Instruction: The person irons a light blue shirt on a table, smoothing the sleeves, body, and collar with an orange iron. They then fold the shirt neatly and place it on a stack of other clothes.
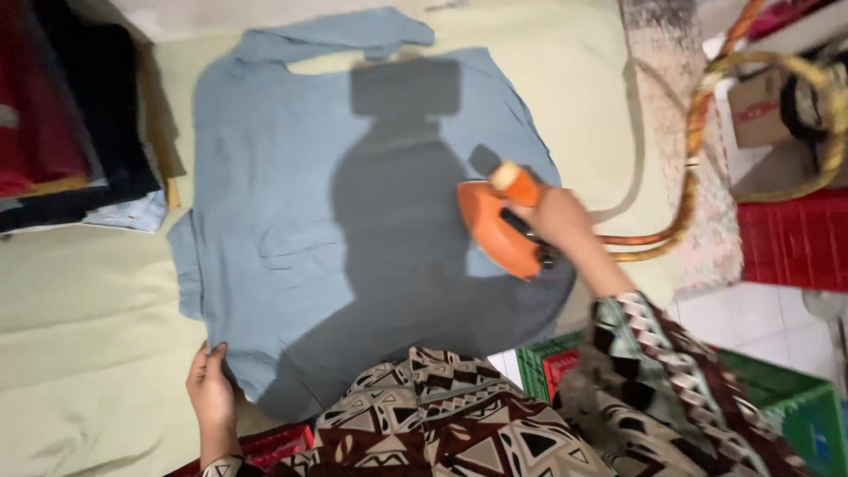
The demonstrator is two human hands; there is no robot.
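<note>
Overhead light casts a hard shadow on the shirt (pixel 291 203); slight blur

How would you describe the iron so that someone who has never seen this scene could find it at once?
Start at the pale blue shirt spread flat on the cream cloth. On its right side the right hand grips the iron. It is the only bright orange thing on the shirt, and an orange cord trails from it.
</note>
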